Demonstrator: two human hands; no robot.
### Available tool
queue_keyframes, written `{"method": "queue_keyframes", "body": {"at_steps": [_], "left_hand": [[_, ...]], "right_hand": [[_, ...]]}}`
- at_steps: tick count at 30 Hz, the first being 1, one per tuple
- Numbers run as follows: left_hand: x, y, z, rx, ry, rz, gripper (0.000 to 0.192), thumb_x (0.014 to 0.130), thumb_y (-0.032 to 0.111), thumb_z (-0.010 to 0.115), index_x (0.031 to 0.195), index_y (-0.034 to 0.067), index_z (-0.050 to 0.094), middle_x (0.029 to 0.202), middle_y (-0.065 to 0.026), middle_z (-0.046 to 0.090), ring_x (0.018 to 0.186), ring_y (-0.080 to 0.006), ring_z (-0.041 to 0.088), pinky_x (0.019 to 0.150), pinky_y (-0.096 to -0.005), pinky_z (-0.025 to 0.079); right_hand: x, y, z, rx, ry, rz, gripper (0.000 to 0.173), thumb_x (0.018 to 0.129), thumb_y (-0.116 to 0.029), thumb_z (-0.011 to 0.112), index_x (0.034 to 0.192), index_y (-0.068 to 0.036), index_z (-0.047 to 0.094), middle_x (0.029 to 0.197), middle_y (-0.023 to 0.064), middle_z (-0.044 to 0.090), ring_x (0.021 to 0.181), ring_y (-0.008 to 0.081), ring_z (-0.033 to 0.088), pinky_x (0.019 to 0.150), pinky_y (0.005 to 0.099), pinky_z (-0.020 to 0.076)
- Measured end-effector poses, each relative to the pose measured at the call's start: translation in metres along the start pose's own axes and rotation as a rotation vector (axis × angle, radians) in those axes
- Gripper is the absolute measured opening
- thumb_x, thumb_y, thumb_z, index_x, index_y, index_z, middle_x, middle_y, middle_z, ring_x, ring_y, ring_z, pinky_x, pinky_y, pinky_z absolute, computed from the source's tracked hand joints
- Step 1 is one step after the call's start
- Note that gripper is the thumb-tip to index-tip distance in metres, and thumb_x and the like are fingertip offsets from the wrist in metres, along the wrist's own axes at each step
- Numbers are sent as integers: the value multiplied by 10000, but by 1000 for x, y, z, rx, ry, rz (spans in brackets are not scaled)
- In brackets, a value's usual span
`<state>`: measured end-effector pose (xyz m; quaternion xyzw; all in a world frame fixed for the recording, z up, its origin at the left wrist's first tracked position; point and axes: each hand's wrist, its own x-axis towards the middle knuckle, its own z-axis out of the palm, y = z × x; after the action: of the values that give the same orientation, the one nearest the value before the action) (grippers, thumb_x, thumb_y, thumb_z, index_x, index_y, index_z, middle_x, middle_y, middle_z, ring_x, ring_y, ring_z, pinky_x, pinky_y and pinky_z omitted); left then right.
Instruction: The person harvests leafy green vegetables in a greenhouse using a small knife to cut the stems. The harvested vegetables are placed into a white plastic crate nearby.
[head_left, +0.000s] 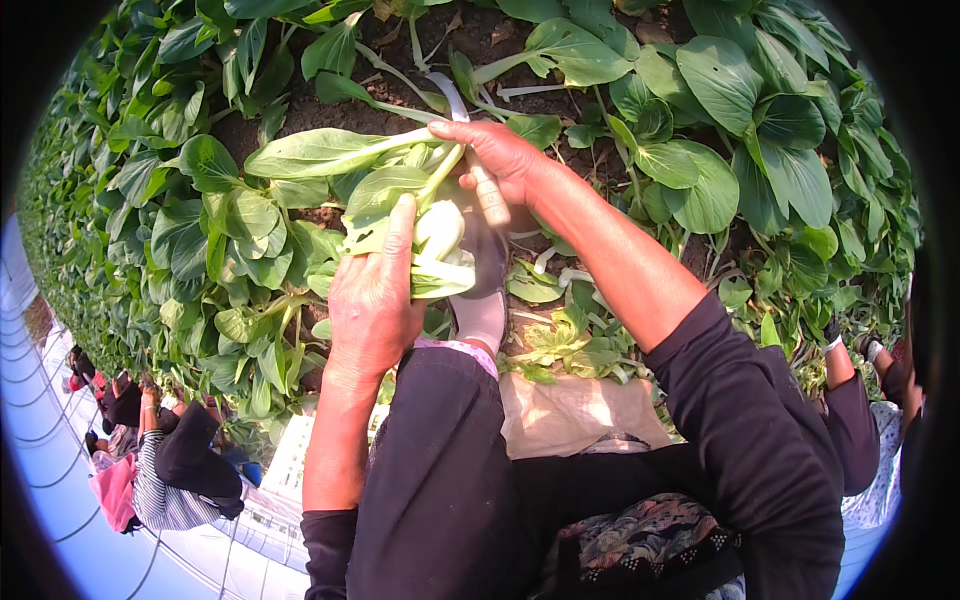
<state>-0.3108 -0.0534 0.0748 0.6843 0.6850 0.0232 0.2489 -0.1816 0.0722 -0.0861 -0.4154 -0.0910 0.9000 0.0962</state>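
My left hand (379, 292) grips several cut heads of bok choy (437, 232), their pale stem bases towards my body. My right hand (499, 161) is closed around the wooden handle (489, 196) of a knife or sickle, whose light metal blade (450, 94) points away from me. The right thumb lies against the pale stalk of a long bok choy leaf (330, 154), which stretches to the left above the left hand. Part of the handle and the right fingers are hidden by the hand itself.
Rows of growing bok choy (720, 82) stand ahead and on both sides. Loose leaves (555, 341) lie on the soil by my shoe (480, 311). A white plastic crate (289, 454) is behind at the left. People crouch at the far left (176, 480) and far right (851, 420).
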Motion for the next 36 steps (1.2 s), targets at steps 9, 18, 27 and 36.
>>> {"method": "queue_keyframes", "body": {"at_steps": [9,18,27,36], "left_hand": [[-62,-15,-67,-1075,385,-500,744,589,-44,781,1264,-19,470,1095,-94,608,937,-203,623,887,-331,495],[-130,-18,-170,-1491,526,-127,651,822,131,602,1387,-33,323,1275,-229,500,1086,-293,576,941,-426,491],[-187,148,-220,-1177,511,121,714,730,148,628,1360,-49,357,1195,-253,542,1033,-293,602,886,-381,511],[-166,264,-115,-882,-80,122,667,568,-9,798,1182,-26,539,1056,-85,638,914,-165,627,833,-314,512]], "right_hand": [[-114,20,-58,571,-426,-158,425,833,-304,698,1148,-61,550,994,78,623,677,139,584,473,233,484],[-235,24,-58,191,-426,-379,664,746,-330,760,1270,-14,502,1089,101,617,848,124,639,783,347,567],[-320,39,-52,-80,-309,-569,613,760,-257,764,1239,21,502,1038,102,614,846,158,631,752,339,571],[-387,60,-26,-326,-194,-698,466,709,-187,790,1085,13,600,970,68,645,884,137,612,771,294,504]]}}
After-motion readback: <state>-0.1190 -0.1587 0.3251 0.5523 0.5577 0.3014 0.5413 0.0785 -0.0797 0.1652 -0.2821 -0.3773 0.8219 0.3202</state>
